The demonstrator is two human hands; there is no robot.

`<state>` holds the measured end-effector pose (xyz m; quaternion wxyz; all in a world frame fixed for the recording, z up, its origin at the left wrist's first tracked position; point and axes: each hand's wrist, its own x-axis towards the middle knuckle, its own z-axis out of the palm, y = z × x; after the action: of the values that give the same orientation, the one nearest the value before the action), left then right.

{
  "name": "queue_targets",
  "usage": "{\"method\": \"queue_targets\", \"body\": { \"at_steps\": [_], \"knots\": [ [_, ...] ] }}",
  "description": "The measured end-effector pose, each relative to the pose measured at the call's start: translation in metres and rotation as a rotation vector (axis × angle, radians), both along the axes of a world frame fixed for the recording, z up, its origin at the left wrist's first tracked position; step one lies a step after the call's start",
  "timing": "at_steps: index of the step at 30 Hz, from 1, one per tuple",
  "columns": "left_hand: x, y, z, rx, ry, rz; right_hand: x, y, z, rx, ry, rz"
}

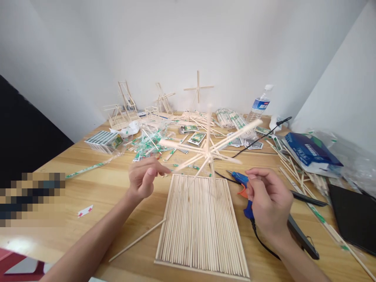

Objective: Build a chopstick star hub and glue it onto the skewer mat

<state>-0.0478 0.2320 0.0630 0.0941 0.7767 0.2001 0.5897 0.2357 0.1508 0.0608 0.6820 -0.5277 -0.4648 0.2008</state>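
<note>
While the stick star (pixel 209 153) blurs above the stick panel (pixel 202 227), both hands grip.
Left hand (pixel 143 179), at eight o'clock from the stick star, pinches a spoke tip; right hand (pixel 268 201), at four o'clock, clasps the blue glue gun (pixel 240 179).

Nothing is reading clearly. The bottle (pixel 260 105) and the blue packet (pixel 310 150) are showing white lettering too small to make out.

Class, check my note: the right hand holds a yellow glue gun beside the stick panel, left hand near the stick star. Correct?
No: the head view shows the glue gun is blue, not yellow. The right hand does hold it beside the stick panel, left hand near the stick star.
</note>
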Motion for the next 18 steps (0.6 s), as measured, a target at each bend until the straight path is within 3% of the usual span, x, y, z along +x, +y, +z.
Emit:
{"method": "queue_targets", "body": {
  "at_steps": [3, 7, 9, 14, 18],
  "knots": [
    [0.003, 0.0, -0.005, -0.105, 0.001, 0.008, 0.0, 0.0, 0.0, -0.001, -0.001, 0.006],
    [0.006, 0.004, -0.011, -0.323, -0.288, 0.105, 0.001, -0.001, 0.001, -0.018, -0.001, -0.012],
    [0.006, 0.005, -0.012, -0.294, -0.323, 0.063, 0.0, -0.002, 0.002, -0.03, 0.005, -0.021],
    [0.004, 0.001, -0.01, -0.018, -0.059, -0.034, -0.001, -0.002, 0.007, -0.041, 0.019, -0.041],
    [0.004, -0.003, -0.01, -0.041, 0.144, -0.062, 0.0, -0.001, 0.009, -0.033, 0.006, -0.046]
  ]
}}
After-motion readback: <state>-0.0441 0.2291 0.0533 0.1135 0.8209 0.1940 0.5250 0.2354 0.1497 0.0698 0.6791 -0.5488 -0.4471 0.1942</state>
